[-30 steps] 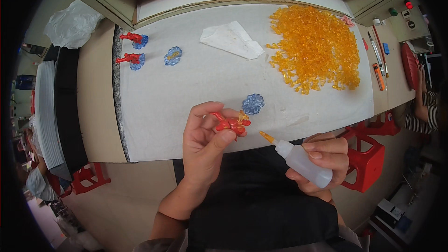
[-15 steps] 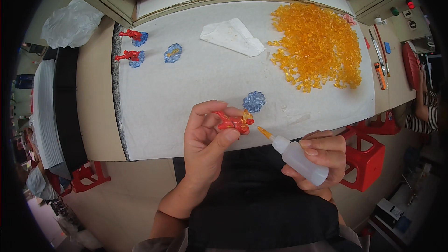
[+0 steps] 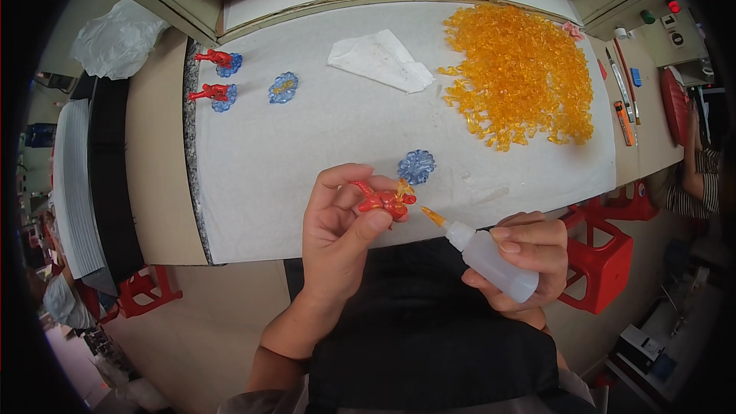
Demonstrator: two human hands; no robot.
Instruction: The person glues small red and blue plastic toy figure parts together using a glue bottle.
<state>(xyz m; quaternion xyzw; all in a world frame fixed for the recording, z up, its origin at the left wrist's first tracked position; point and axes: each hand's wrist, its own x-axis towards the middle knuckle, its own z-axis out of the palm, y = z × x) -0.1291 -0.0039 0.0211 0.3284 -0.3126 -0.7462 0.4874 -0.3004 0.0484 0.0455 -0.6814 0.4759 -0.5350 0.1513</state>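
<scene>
Between the thumb and fingers of my left hand [image 3: 335,218] is a small glossy red figurine [image 3: 381,201], with a clear amber piece [image 3: 405,188] at its right end. My right hand [image 3: 533,257] grips a translucent white squeeze bottle [image 3: 497,262], tilted so its amber-tipped nozzle [image 3: 432,215] points at the figurine, a small gap away. Just beyond the figurine, a scalloped clear blue base [image 3: 416,167] lies on the white sheet [image 3: 322,138]. At the far left, two red figurines [image 3: 217,57] rest on blue bases, beside another blue base [image 3: 283,87] with yellow on it.
A wide heap of amber plastic pieces [image 3: 521,77] covers the far right of the sheet. A folded white paper [image 3: 381,61] lies at the back middle. Brushes, a blade and an orange-handled tool [image 3: 622,123] lie along the right edge. Red stools [image 3: 602,264] and another person's arm [image 3: 694,176] are farther right.
Almost nothing differs. Both hands keep their poses, and the bottle's nozzle stays a short way from the figurine; the whole view has shifted very slightly.
</scene>
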